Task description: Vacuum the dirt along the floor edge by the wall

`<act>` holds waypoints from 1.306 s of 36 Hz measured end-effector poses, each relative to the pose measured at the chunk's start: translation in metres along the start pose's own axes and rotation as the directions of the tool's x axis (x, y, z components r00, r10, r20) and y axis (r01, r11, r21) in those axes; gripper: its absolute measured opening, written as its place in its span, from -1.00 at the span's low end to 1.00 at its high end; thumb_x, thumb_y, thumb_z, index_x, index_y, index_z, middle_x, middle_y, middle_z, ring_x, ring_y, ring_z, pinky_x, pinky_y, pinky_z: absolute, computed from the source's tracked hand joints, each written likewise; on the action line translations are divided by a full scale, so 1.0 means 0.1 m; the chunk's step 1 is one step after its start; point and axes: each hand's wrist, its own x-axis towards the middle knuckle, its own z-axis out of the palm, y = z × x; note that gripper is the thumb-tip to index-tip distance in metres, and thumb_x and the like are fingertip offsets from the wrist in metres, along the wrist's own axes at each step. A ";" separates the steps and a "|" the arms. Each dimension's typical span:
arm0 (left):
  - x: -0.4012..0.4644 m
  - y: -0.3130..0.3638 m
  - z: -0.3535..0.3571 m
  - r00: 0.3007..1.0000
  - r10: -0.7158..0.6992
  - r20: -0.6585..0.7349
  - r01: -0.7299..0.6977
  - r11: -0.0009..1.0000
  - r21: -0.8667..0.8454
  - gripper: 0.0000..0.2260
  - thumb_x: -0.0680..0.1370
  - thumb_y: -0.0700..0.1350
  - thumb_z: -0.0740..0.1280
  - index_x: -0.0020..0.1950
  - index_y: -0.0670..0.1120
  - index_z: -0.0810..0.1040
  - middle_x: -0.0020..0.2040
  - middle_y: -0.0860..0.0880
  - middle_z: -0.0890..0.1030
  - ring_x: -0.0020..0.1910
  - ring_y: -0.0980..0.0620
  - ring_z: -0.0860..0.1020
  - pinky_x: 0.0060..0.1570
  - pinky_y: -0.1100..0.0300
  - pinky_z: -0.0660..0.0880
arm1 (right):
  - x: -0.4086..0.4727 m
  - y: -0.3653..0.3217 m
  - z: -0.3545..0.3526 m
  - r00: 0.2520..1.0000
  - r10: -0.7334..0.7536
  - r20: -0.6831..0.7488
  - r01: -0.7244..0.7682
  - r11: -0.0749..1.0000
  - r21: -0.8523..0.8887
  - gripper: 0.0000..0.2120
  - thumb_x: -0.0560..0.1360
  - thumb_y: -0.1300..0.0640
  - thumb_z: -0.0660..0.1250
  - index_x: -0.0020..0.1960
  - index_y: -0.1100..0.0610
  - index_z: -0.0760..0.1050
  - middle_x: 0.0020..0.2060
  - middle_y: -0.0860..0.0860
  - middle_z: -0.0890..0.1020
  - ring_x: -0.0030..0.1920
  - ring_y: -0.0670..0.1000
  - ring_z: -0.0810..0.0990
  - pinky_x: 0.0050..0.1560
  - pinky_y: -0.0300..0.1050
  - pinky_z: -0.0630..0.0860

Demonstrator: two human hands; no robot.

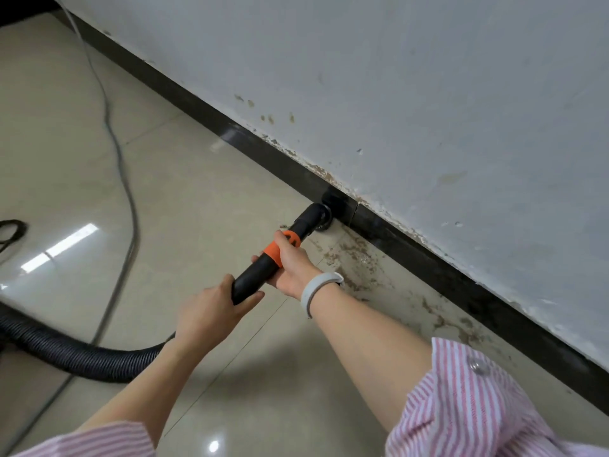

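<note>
Black vacuum wand [263,268]: we are wrapping both hands' fingers around it, left hand [211,308] rear, right hand [290,262] steering its nozzle [321,216] against the baseboard [428,258] dirt [359,262].

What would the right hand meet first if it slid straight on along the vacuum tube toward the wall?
The right hand, gripping the vacuum tube at its orange collar, would probably first meet the nozzle elbow, then the black skirting; depth is uncertain.

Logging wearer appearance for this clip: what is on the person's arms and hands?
Both hands, left hand and right hand, are bare, without gloves. A pale grey wristband circles the right wrist. Pink-and-white striped sleeves are pushed up past the forearms; the right one shows a clear button.
</note>
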 end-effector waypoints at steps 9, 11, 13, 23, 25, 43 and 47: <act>-0.10 0.04 0.03 0.996 0.084 0.031 -0.085 0.996 0.004 -0.60 0.47 0.30 0.24 -0.09 -0.04 0.40 -0.31 0.04 0.52 -0.31 0.00 0.52 -0.34 0.14 0.37 | -0.20 0.07 -0.16 0.995 -0.012 -0.097 0.016 0.999 0.044 -0.55 0.58 0.00 0.26 0.38 0.09 0.18 0.01 0.16 0.46 -0.11 0.14 0.61 0.08 0.14 0.58; -0.11 0.05 0.05 0.993 0.103 0.049 -0.103 0.995 -0.006 -0.61 0.47 0.30 0.24 -0.08 -0.03 0.40 -0.31 0.04 0.51 -0.31 0.00 0.52 -0.34 0.14 0.37 | -0.23 0.09 -0.21 0.993 -0.019 -0.114 0.026 0.998 0.060 -0.56 0.58 0.01 0.26 0.37 0.09 0.18 0.01 0.16 0.46 -0.11 0.14 0.61 0.10 0.15 0.58; -0.14 0.08 0.07 0.991 0.120 0.061 -0.120 0.993 -0.001 -0.62 0.47 0.30 0.24 -0.08 -0.02 0.40 -0.31 0.04 0.51 -0.30 0.00 0.52 -0.34 0.15 0.37 | -0.26 0.10 -0.26 0.992 -0.022 -0.127 0.032 0.996 0.080 -0.56 0.58 0.01 0.26 0.36 0.08 0.18 0.01 0.16 0.46 -0.10 0.15 0.61 0.10 0.15 0.58; -0.25 0.19 0.12 0.979 0.173 0.111 -0.178 0.983 0.034 -0.62 0.48 0.29 0.24 -0.08 -0.02 0.38 -0.29 0.03 0.53 -0.26 -0.02 0.54 -0.35 0.14 0.34 | -0.46 0.17 -0.45 0.984 -0.022 -0.174 0.049 0.987 0.154 -0.57 0.58 0.01 0.26 0.36 0.08 0.20 -0.01 0.15 0.47 -0.13 0.13 0.61 0.13 0.16 0.56; -0.27 0.22 0.14 0.975 0.187 0.123 -0.195 0.980 0.049 -0.62 0.47 0.30 0.23 -0.07 -0.02 0.38 -0.27 0.02 0.54 -0.24 -0.03 0.55 -0.35 0.14 0.34 | -0.51 0.19 -0.49 0.981 -0.025 -0.191 0.058 0.984 0.167 -0.57 0.58 0.01 0.27 0.36 0.08 0.21 -0.01 0.14 0.47 -0.11 0.13 0.62 0.13 0.16 0.56; -0.48 0.64 0.43 0.881 0.400 0.253 -0.441 0.887 0.134 -0.60 0.46 0.35 0.21 -0.04 0.02 0.35 -0.31 0.07 0.47 -0.26 -0.02 0.50 -0.29 0.14 0.34 | -0.96 0.36 -1.24 0.956 -0.021 -0.291 0.115 0.944 0.310 -0.56 0.57 0.03 0.27 0.37 0.13 0.23 0.13 0.21 0.51 -0.08 0.13 0.62 0.09 0.12 0.56; -0.52 0.77 0.47 0.850 0.454 0.267 -0.507 0.844 0.178 -0.61 0.48 0.34 0.19 -0.04 0.03 0.32 -0.29 0.07 0.48 -0.27 -0.01 0.47 -0.29 0.16 0.32 | -1.06 0.37 -1.41 0.947 -0.013 -0.322 0.134 0.924 0.357 -0.62 0.58 0.03 0.27 0.30 0.14 0.26 0.11 0.20 0.51 -0.10 0.13 0.61 0.04 0.10 0.57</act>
